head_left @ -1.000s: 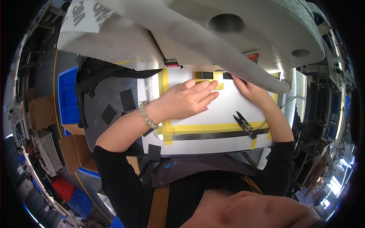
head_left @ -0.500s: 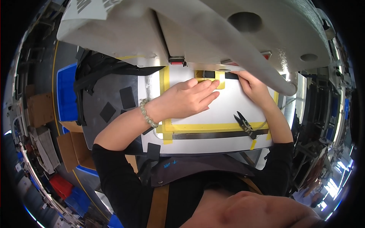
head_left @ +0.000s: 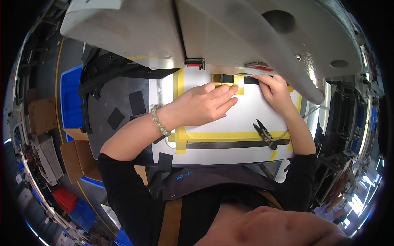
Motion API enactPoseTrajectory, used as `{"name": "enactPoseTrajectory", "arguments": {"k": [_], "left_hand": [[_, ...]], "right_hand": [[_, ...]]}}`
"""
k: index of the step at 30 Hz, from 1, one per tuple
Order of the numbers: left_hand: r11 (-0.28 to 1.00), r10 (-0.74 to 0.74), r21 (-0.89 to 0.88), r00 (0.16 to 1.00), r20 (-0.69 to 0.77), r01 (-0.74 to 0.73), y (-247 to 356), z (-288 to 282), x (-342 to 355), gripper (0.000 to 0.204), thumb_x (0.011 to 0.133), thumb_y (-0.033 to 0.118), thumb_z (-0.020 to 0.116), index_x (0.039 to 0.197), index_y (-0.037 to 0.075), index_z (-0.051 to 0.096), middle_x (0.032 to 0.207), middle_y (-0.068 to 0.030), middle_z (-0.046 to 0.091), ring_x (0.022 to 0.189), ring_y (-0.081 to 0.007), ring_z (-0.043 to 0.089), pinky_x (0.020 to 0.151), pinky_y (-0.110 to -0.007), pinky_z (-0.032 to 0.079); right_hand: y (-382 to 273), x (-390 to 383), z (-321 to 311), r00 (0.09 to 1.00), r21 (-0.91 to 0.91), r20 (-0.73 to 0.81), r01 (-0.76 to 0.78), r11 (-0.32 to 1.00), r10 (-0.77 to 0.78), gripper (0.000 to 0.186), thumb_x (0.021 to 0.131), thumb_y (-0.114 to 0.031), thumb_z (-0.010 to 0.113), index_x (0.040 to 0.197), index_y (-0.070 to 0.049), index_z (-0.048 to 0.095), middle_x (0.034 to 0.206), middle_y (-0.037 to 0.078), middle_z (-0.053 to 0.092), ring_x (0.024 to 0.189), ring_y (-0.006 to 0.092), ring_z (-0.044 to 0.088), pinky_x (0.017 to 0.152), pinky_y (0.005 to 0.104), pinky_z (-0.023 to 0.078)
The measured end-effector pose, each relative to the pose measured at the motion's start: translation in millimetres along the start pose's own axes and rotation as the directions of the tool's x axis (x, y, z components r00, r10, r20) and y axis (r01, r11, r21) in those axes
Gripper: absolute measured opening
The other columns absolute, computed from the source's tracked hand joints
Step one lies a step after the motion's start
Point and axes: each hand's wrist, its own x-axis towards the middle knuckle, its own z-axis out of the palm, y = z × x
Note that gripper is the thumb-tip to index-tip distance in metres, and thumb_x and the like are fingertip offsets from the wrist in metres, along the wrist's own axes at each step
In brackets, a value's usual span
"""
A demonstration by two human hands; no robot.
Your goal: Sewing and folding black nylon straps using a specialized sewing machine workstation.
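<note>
My left hand (head_left: 202, 105) lies palm down, its fingers stretched out and fingertips resting on the near edge of a yellow plate (head_left: 240, 89) under the machine head. A small black piece (head_left: 227, 78) sits at that plate, just past my fingertips. My right hand (head_left: 276, 93) is closed, thumb and fingers pinching a black strap (head_left: 251, 80) that runs leftward to the plate. What lies beyond the strap is hidden by the machine head (head_left: 135, 37). On the white work surface (head_left: 221, 123), nearer me, lie black thread snips (head_left: 264, 133).
Several black patches (head_left: 137, 103) are scattered on the dark table at the left, with a pile of black straps (head_left: 111, 74) behind. A blue bin (head_left: 72, 98) and a cardboard box (head_left: 78, 160) stand beyond the left edge. The machine's grey tube (head_left: 271, 45) slants over my right hand.
The machine head appears slightly shifted in the picture. My right fingers have moved a little along the strap, while my left hand stays nearly still.
</note>
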Motion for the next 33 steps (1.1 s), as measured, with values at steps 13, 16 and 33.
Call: {"name": "enactPoseTrajectory", "arguments": {"k": [13,16,33], "left_hand": [[0.995,-0.012,-0.103,1.000,-0.004,0.012,0,5,-3,0.023,0.088,0.026,0.060,0.102,0.009,0.068,0.119,-0.0040,0.064,0.104,-0.0099,0.053,0.084,-0.025,0.035],[0.996,-0.011,-0.092,1.000,0.005,0.011,0,3,-3,0.025,0.087,0.028,0.062,0.103,0.009,0.068,0.119,-0.0035,0.063,0.106,-0.0101,0.052,0.085,-0.026,0.035],[0.996,-0.018,-0.088,1.000,0.010,0.019,1,3,-3,0.022,0.088,0.026,0.060,0.103,0.012,0.069,0.121,-0.0022,0.063,0.108,-0.0096,0.051,0.087,-0.025,0.033]], "right_hand": [[-5,3,0,0.999,-0.130,0.021,0.034,0.991,-0.032,0.024,0.081,0.002,0.063,0.099,-0.010,0.074,0.072,0.006,0.064,0.064,0.0212,0.049,0.065,0.0334,0.038],[-6,2,1,1.000,-0.161,0.025,0.021,0.987,-0.018,0.024,0.081,0.002,0.063,0.099,-0.009,0.074,0.071,0.006,0.064,0.064,0.0212,0.048,0.066,0.0333,0.038],[4,0,1,0.999,-0.096,-0.008,0.047,0.994,-0.048,0.025,0.081,0.003,0.061,0.100,-0.009,0.073,0.073,0.005,0.064,0.066,0.0217,0.050,0.068,0.0334,0.038]]}}
